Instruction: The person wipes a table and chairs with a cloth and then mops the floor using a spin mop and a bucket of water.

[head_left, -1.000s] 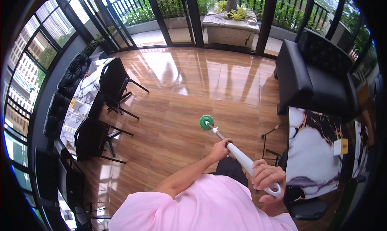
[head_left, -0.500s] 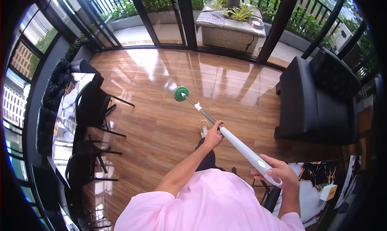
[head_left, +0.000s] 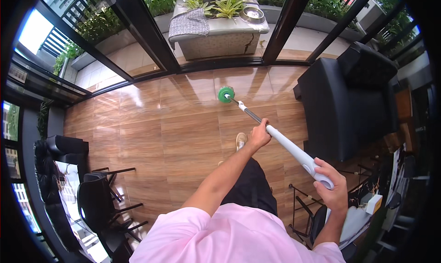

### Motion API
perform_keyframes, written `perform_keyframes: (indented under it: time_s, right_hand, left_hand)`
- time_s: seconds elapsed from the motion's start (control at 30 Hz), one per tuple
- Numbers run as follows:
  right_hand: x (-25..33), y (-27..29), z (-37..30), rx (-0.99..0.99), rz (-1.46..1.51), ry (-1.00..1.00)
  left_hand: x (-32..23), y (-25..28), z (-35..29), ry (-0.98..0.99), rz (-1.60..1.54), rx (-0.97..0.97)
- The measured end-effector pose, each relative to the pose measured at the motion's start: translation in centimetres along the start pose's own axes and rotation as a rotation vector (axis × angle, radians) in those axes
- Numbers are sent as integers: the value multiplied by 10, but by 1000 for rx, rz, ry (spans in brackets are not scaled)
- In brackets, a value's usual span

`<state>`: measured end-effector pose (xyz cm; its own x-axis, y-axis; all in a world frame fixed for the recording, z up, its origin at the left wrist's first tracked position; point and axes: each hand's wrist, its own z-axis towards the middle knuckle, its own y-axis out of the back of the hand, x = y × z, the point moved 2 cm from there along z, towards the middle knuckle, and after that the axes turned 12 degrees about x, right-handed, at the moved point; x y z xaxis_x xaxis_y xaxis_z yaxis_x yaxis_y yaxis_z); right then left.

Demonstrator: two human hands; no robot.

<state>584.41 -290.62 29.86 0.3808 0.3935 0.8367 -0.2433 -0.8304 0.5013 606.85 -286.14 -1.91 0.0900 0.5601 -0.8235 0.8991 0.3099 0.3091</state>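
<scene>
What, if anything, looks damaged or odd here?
The planter beyond the dark frames has a jagged dark line down its front, right of centre, that looks like a crack. A gray cloth also hangs askew over its left corner.

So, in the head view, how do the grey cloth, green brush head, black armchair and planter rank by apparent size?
Largest: black armchair
Then: planter
Then: grey cloth
Smallest: green brush head

The glossy wood-look floor point(head_left: 183, 139) carries a black armchair point(head_left: 324, 109) and black chairs point(head_left: 94, 201).
</scene>
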Motion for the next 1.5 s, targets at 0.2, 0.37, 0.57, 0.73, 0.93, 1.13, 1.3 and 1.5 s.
perform_keyframes:
  time_s: [0.2,0.37,0.57,0.73,0.93,1.13,1.3,1.5]
  right_hand:
    - [-107,-59,199,64,264,165]
    - [-147,-93,342,218,428,296]
    - [-150,-139,512,172,715,340]
    - [-183,-34,521,-306,846,160]
    - [-200,89,416,-871,476,193]
    - [-232,77,430,-900,502,197]
    - [-175,66,475,-321,689,237]
    - [-75,-114,575,551,1091,-214]
  left_hand:
    - [66,90,151,32,516,-69]
    - [132,192,227,111,591,-170]
    - [185,318,297,207,477,-186]
    - [120,229,399,-155,448,-164]
    - [-74,35,469,-486,261,124]
    - [-79,60,480,-350,380,289]
    - [-34,165,417,-163,183,77]
    - [170,364,318,263,81,-199]
